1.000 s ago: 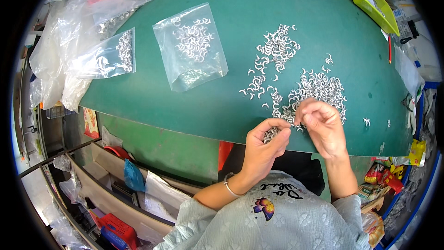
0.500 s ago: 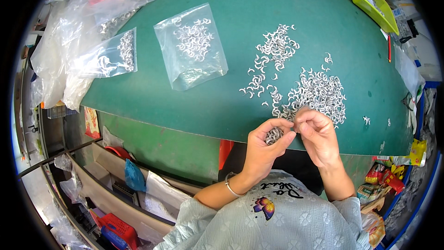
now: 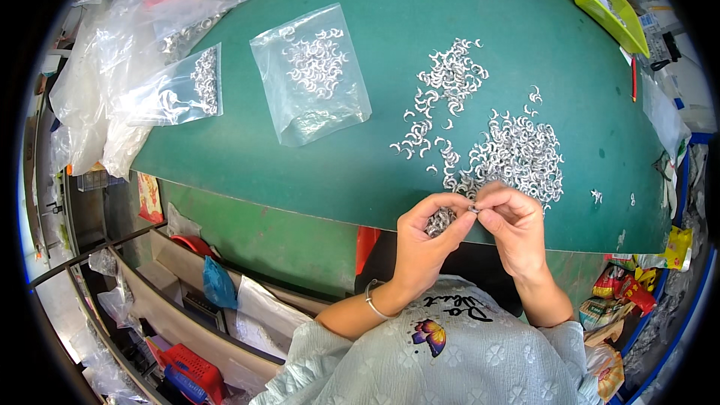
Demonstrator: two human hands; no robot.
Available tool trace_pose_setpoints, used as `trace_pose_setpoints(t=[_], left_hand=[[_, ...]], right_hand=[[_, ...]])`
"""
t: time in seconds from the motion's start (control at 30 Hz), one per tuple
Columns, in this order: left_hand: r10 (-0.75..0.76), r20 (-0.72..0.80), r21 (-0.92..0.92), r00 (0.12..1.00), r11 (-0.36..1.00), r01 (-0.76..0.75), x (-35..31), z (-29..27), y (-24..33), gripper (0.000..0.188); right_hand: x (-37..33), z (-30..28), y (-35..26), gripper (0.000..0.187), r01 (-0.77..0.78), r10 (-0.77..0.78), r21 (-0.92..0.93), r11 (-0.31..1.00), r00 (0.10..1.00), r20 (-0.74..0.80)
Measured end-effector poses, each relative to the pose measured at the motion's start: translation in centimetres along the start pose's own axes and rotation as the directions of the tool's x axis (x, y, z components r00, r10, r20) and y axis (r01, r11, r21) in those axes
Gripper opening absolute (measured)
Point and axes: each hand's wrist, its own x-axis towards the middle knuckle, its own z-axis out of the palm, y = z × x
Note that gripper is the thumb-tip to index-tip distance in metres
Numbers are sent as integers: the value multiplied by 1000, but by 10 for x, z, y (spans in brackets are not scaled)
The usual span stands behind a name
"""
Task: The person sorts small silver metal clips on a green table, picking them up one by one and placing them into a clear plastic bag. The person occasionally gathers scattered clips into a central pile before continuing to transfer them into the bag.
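Silvery clips (bunched) in left hand.

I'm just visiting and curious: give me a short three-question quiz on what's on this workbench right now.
1. True or false: the left hand cups a bunch of small silver pieces.
2. What does the right hand pinch? A) one small silver piece B) a red pen C) a plastic bag
3. Fill in: the loose pile of silver pieces lies on the ____ table.

Key: 1 true; 2 A; 3 green.
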Motion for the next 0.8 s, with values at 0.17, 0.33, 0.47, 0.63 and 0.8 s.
trace_pose_setpoints(t=[0.17, 0.33, 0.47, 0.63, 0.8], left_hand=[[-74, 56, -127, 996, 989, 80, 0, -5, 1, 12], [-62, 94, -156, 994, 985, 76, 0, -5, 1, 11], [-59, 105, -140, 993, 987, 74, 1, -5, 1, 11], [-63, 114, -133, 991, 988, 78, 1, -6, 1, 12], [-87, 99, -117, 991, 988, 98, 0, -4, 5, 10]], right_hand=[[1, 1, -3, 12, 82, -82, -111, 990, 997, 0], [1, 2, -5, 14, 195, -194, -230, 953, 981, 29], [0, 2, -6, 14, 235, -234, -278, 931, 972, 36], [0, 2, -5, 13, 213, -209, -248, 945, 977, 40], [-1, 4, -1, 10, 112, -111, -87, 990, 994, 18]])
